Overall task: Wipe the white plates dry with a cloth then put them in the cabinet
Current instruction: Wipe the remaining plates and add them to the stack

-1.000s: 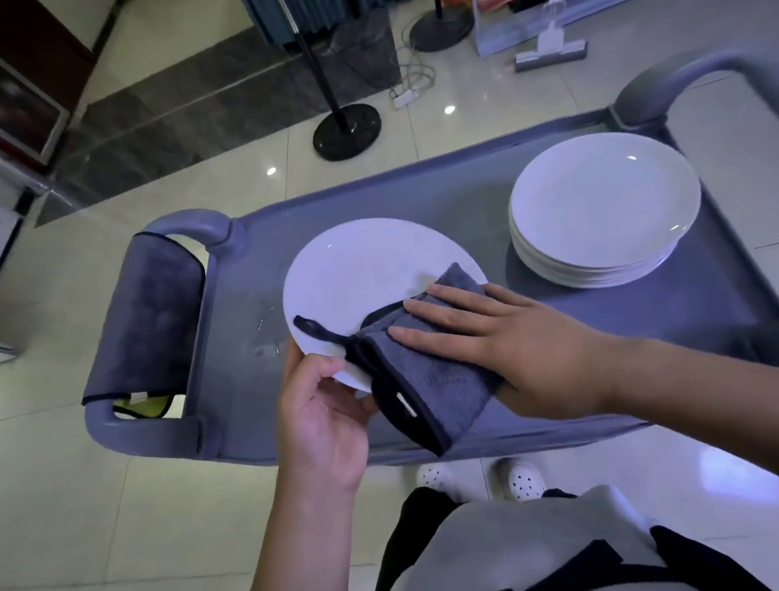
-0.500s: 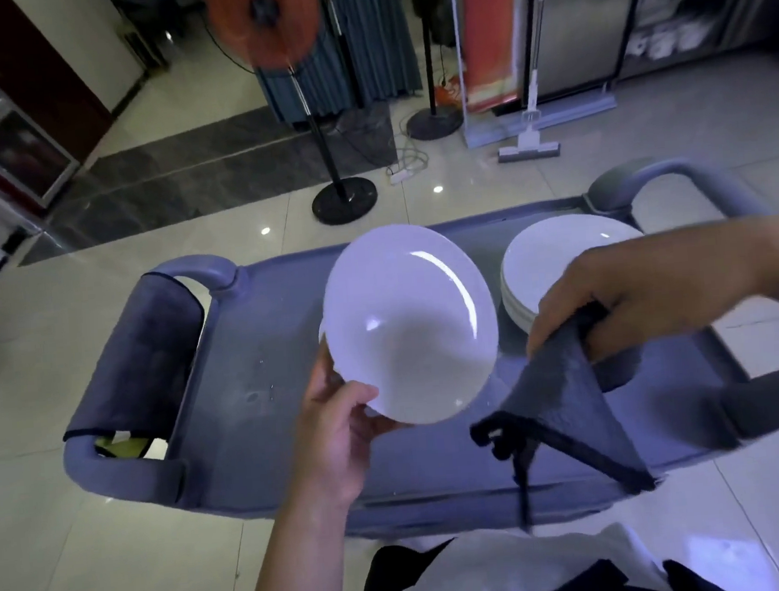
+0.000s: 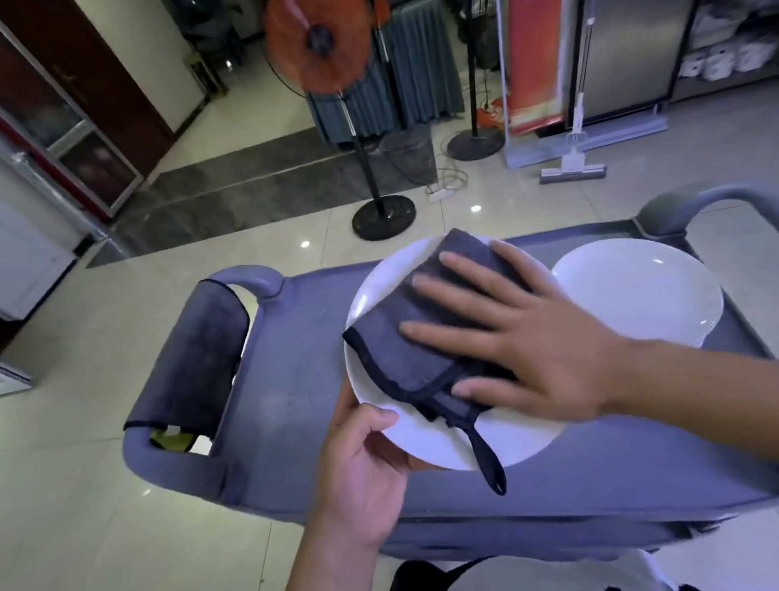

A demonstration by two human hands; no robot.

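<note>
At the frame's centre, your left hand (image 3: 369,478) pinches the near rim of a white plate (image 3: 436,436) — thumb on top, fingers beneath. Your right hand (image 3: 536,344), fingers straight and spread, presses a soft grey cloth (image 3: 410,345) flat onto it. The plate looks smooth, rigid and breakable — keep hold of its rim. More plates (image 3: 634,290) are stacked at right on the cart (image 3: 291,373).

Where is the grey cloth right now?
In the head view, the grey cloth lies on the white plate above the cart, pressed flat under the right hand, left of the plate stack.
</note>
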